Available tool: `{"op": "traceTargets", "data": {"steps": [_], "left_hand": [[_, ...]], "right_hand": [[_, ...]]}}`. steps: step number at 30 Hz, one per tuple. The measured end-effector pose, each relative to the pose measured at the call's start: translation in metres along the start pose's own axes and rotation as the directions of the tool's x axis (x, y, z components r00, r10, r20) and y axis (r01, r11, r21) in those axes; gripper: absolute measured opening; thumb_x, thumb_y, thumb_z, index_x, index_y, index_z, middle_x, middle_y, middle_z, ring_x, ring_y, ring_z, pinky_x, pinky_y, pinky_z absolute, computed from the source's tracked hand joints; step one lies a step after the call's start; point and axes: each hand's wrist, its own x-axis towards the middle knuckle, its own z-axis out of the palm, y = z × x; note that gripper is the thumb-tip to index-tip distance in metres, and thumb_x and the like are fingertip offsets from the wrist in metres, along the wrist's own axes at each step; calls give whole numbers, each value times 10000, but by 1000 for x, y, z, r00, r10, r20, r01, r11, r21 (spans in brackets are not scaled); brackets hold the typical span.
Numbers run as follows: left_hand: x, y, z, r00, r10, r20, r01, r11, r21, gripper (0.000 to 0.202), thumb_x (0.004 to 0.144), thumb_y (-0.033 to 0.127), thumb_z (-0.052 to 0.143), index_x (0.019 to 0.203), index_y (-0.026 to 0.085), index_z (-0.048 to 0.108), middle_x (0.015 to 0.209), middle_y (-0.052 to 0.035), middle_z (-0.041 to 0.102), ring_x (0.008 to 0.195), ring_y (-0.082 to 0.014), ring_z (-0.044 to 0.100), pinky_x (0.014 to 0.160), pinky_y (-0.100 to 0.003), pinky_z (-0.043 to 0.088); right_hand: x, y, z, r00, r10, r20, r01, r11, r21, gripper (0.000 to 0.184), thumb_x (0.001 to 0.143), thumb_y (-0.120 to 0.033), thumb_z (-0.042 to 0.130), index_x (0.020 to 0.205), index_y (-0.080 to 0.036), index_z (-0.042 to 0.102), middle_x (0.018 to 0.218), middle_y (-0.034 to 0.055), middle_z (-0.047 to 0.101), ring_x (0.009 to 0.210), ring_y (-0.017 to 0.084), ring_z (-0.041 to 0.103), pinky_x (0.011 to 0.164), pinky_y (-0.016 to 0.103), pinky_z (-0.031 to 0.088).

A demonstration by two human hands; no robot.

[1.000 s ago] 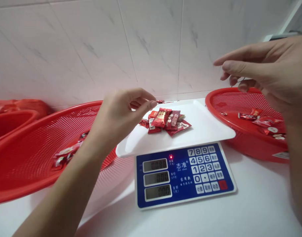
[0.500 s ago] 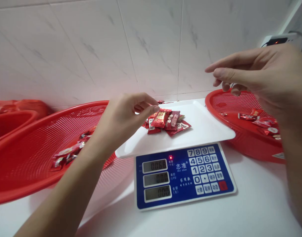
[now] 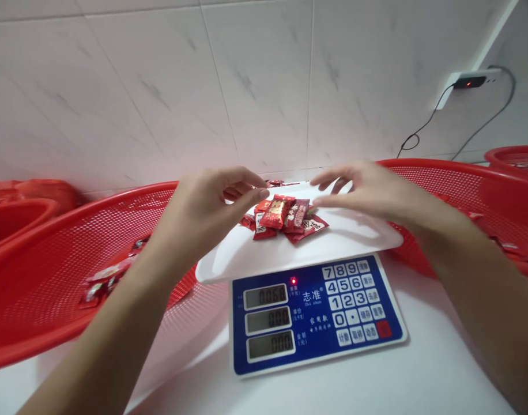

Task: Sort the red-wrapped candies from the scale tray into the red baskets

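Observation:
A small pile of red and maroon wrapped candies (image 3: pixel 278 213) lies on the white tray (image 3: pixel 242 259) of a blue digital scale (image 3: pixel 318 314), whose top display looks to read 0.068. My left hand (image 3: pixel 218 199) hovers at the pile's left side, thumb and fingers apart, holding nothing that I can see. Over the tray's right part, my right hand (image 3: pixel 361 187) points toward the pile with its fingers spread from the thumb and nothing between them. Whether either hand touches a candy is hard to make out.
A red mesh basket (image 3: pixel 43 259) with wrapped candies stands on the left, and another red basket (image 3: pixel 475 190) with candies on the right. More red containers sit at both far edges. Behind rises a tiled wall with a power strip (image 3: pixel 454 92) and hanging cables.
My right hand has come down and left, from above the right basket to the tray beside the candies. My left hand stays near the pile. The view has shifted slightly.

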Motion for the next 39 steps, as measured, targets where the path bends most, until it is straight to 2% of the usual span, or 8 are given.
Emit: {"op": "traceTargets", "data": {"steps": [5,12,17,24,29,32,36,39], "left_hand": [[-1,1,-4,1000,-17,-1,17,999,-42,180,858,333,652,883,240,804,851,-31,800,785,-200,709,653,-288,521],[1,-8,0,1000,-1,5,1,992,127,179,866,285,636,936,241,795,941,-56,799,849,-232,721,767,-335,531],[0,-31,14,955,0,297,-119,916,382,212,834,181,577,857,262,772,807,-64,765,766,-252,707,736,-341,502],[-3,-17,-4,986,-61,153,-41,809,586,195,925,189,543,985,214,727,733,-68,733,591,-259,642,556,-344,412],[-16,24,-3,957,142,-254,-162,985,-57,169,886,228,757,1006,261,643,948,31,817,875,-179,773,715,-257,571],[-23,32,5,899,280,-336,-326,941,-89,212,861,206,788,888,281,592,830,80,785,785,-150,773,692,-247,603],[-20,23,10,902,356,-243,-379,924,-55,109,917,348,740,944,285,655,933,39,785,886,-189,769,830,-308,620],[-1,12,18,978,207,33,-205,978,-49,707,828,574,774,1428,279,546,1454,-98,636,1362,-357,582,1093,-487,510]], "right_hand": [[9,10,16,964,38,262,-4,992,-128,753,620,-643,829,1244,-232,732,1260,101,711,1126,344,656,860,404,529],[5,4,15,942,80,325,-30,987,-158,541,667,-614,804,1047,-235,741,1020,77,740,893,293,680,712,364,486],[3,5,9,950,54,306,-10,989,-146,717,637,-667,806,1216,-252,722,1180,95,723,1050,334,669,820,412,524],[-3,1,-2,996,-24,83,28,999,-45,601,702,-546,811,1204,-222,746,1159,113,730,1065,334,681,886,458,562],[-28,-29,-5,972,-236,22,200,868,455,390,857,-446,747,1197,-256,732,1076,30,762,989,256,732,834,383,600],[-40,-48,0,968,-247,41,179,798,575,255,898,-413,735,1089,-245,738,963,-11,772,899,213,749,775,336,605],[-42,-46,-7,956,-262,-130,292,859,420,169,881,-345,782,950,-193,756,890,20,775,793,178,726,709,301,573],[-38,-13,-37,899,-161,-407,194,980,40,164,850,-339,797,916,-192,767,866,43,774,733,169,686,616,306,483]]}}
